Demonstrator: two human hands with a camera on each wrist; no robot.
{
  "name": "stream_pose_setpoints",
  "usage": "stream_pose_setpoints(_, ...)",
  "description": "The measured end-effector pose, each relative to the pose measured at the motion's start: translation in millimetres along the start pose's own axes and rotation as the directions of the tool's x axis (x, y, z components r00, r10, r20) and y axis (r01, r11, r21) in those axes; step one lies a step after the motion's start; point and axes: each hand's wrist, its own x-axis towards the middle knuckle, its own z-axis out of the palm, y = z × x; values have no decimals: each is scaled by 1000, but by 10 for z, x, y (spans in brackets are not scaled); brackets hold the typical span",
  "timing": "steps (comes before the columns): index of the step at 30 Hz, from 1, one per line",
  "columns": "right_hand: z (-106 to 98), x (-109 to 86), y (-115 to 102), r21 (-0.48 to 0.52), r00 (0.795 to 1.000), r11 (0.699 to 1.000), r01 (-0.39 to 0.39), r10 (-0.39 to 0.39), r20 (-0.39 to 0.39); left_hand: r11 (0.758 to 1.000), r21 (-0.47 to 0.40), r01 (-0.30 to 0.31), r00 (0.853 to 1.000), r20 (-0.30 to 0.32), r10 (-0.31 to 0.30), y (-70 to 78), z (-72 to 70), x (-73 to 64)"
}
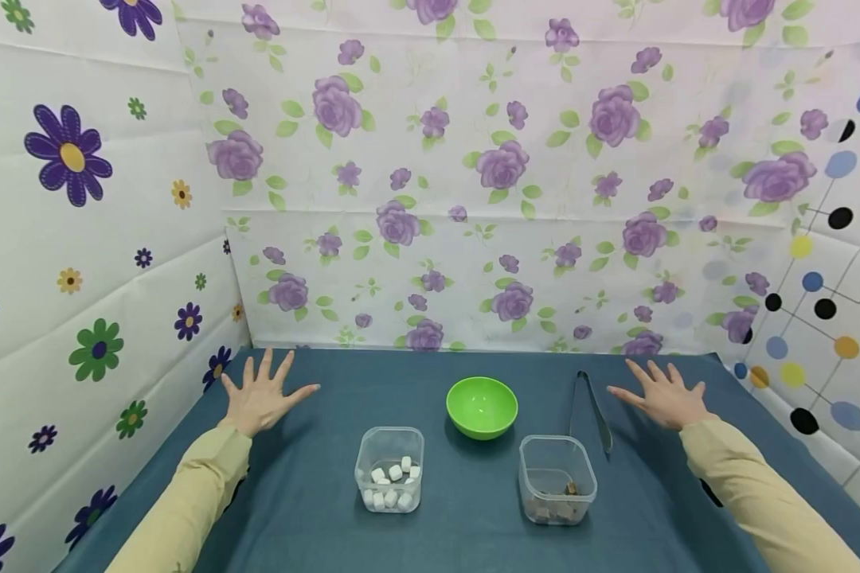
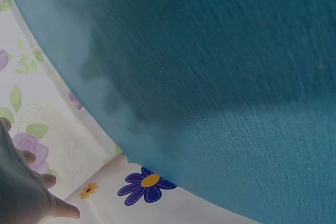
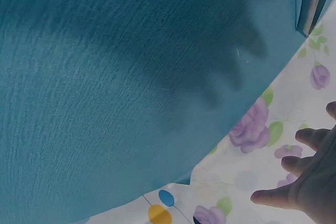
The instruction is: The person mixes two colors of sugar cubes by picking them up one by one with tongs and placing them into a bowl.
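Tongs (image 1: 599, 418): slim, metallic, legs splayed in narrow V.

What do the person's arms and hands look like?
The left sleeve and right sleeve are long, pale yellow and a bit wrinkled. The left hand and right hand wear no gloves. Something dark peeks out beneath each sleeve.

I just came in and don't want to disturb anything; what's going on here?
A person's left hand and right hand are open over the blue cloth, fingers spread, holding nothing. Between them stand an empty green bowl, a clear tub of white cubes and another clear tub with brown pieces. Tongs lie nearest the right hand.
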Motion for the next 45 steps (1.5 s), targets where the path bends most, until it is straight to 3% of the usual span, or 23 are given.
stream_pose_setpoints(7, -13, 28, 18, -8, 1000, 1000, 12, -12, -11, 1000, -7, -2, 1000, 1, 2, -16, 6, -8)
stream_pose_setpoints(12, -42, 50, 12, 29, 999, 999, 32, -31, -31, 999, -28, -26, 1000, -13, 25, 60, -31, -12)
stream_pose_setpoints(20, -126, 40, 26, 48, 994, 995, 93, -90, -68, 989, -86, -123, 992, -37, 120, 377, -146, -40)
stream_pose_setpoints(27, -154, 53, -2, 90, 977, 975, 203, -196, -89, 969, -119, -216, 976, -38, 213, 703, -229, -44)
stream_pose_setpoints(36, -188, 52, -91, 105, 938, 934, 342, -332, -102, 904, -219, -367, 928, -25, 371, 1183, -357, -76)
stream_pose_setpoints(45, -170, 60, -181, 60, 905, 906, 420, -413, -104, 825, -336, -454, 872, 21, 488, 1675, -427, -149)
